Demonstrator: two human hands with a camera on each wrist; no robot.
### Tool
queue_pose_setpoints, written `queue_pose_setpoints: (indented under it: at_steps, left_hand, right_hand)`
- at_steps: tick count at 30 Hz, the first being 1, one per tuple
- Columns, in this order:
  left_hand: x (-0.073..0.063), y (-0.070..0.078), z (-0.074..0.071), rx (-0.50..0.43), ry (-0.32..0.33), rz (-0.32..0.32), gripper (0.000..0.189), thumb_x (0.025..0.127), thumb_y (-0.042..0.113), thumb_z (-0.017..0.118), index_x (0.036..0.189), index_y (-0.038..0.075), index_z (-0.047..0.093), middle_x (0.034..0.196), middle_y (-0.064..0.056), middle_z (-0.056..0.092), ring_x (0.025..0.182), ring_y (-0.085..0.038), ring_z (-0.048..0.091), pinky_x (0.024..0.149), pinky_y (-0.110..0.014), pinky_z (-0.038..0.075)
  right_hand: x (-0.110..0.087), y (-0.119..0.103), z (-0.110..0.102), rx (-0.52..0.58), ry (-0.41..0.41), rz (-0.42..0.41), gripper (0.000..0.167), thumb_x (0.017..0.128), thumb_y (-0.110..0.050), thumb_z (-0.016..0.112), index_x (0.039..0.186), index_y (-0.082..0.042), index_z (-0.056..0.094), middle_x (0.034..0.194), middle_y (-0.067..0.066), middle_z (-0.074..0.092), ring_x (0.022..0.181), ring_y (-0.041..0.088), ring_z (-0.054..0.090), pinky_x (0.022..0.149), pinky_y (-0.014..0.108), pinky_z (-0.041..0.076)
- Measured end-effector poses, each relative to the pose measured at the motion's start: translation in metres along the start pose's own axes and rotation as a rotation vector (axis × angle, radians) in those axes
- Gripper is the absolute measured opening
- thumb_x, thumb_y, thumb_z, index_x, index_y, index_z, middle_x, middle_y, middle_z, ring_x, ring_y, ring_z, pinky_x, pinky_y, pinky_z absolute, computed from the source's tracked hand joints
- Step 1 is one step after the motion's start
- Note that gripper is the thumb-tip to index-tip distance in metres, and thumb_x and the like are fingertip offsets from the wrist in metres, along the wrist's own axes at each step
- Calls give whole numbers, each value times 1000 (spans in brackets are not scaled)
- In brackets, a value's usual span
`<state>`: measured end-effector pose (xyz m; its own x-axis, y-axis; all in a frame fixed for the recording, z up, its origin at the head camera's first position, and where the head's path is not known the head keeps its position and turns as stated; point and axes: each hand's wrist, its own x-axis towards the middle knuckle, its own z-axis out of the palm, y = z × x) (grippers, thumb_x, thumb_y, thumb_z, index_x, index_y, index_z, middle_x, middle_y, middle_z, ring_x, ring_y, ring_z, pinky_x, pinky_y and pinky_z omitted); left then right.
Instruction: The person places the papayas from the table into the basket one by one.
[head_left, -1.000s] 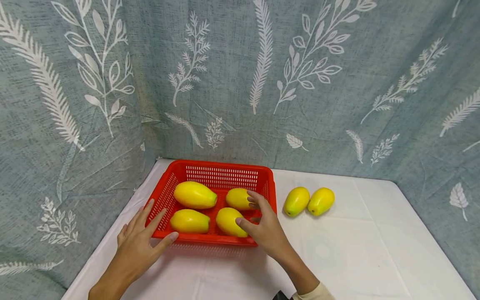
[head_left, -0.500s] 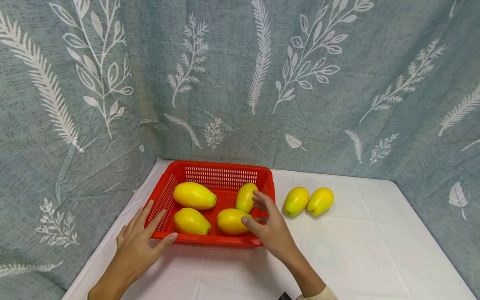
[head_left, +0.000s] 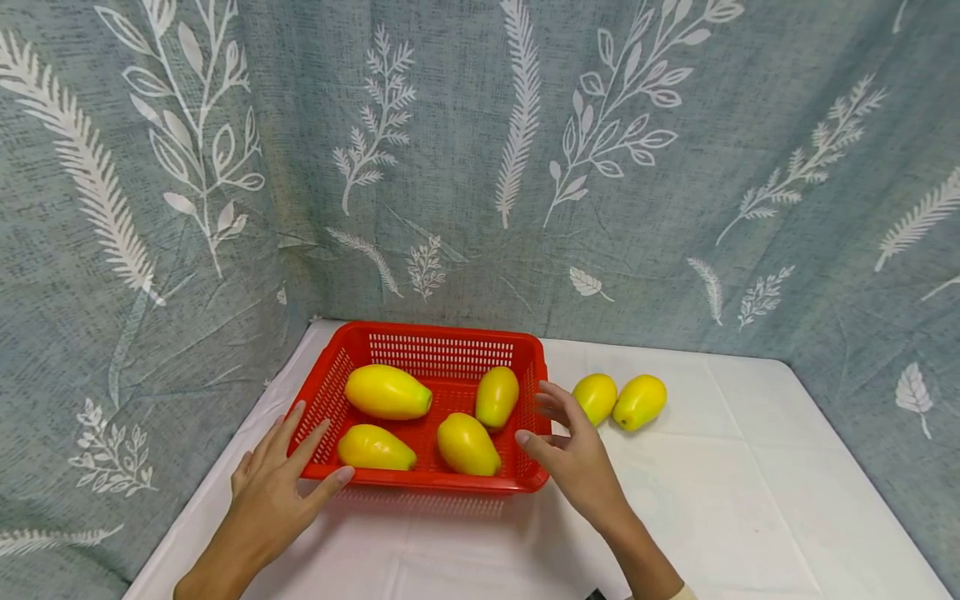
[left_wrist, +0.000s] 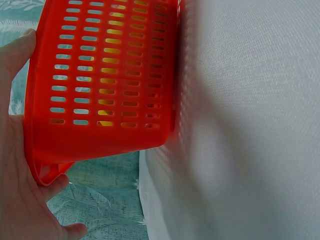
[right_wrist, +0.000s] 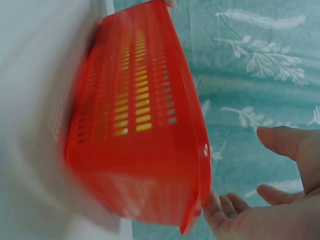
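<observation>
A red plastic basket [head_left: 450, 479] with slotted walls stands on the table, holding several yellow papayas. One large papaya [head_left: 387, 392] lies at its back left, a second papaya [head_left: 377, 447] at the front left. The other two, a papaya [head_left: 497, 398] at the back right and a papaya [head_left: 468, 444] at the front right, lie apart. My left hand [head_left: 273, 492] rests spread over the basket's front left corner, fingers and thumb at the rim. Beside the right rim, my right hand [head_left: 577, 458] holds nothing; its fingers are loosely bent, with fingertips close to the rim.
Two more papayas, a left papaya [head_left: 595, 398] and a right papaya [head_left: 640, 402], lie side by side on the white tablecloth [head_left: 735, 483], right of the basket. A blue-green leaf-patterned curtain [head_left: 465, 167] hangs behind and along both sides.
My right hand has moved right, out from over the papayas to the basket's right rim. The right-hand papayas have turned and settled; the front left one has shifted slightly. My left hand stays put.
</observation>
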<state>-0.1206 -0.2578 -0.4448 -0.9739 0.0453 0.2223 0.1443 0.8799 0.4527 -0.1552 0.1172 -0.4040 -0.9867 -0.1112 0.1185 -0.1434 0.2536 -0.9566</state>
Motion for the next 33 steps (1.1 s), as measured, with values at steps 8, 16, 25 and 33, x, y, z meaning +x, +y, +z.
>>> queue_pose_setpoints:
  at_steps: [8, 16, 25, 33]
  left_hand:
    - [0, 0, 0, -3, 4, 4, 84, 96, 57, 70, 157, 4, 49, 174, -23, 20, 154, -52, 22, 104, -84, 20]
    - [0, 0, 0, -4, 3, 6, 84, 96, 58, 70, 157, 4, 49, 174, -23, 20, 154, -52, 22, 104, -84, 20]
    - [-1, -1, 1, -10, 38, 31, 82, 96, 56, 71, 156, 5, 51, 174, -21, 21, 153, -52, 23, 103, -83, 21]
    - [0, -1, 0, -11, 14, 13, 83, 96, 58, 70, 157, 5, 50, 174, -22, 20, 153, -53, 22, 103, -83, 21]
  right_hand:
    - [-4, 8, -20, -45, 68, 23, 68, 96, -22, 80, 156, -19, 49, 151, 10, 59, 140, 32, 56, 108, 45, 54]
    - [-11, 20, -46, -84, 111, 88, 69, 98, -25, 78, 158, -16, 45, 154, 11, 56, 143, 27, 54, 104, 31, 50]
    - [-18, 35, -73, -127, 155, 136, 72, 99, -25, 77, 160, -12, 41, 156, 15, 53, 145, 30, 51, 98, 17, 47]
    - [-24, 45, -94, -143, 186, 209, 76, 101, -29, 76, 163, -13, 36, 158, 14, 48, 148, 30, 48, 92, 6, 43]
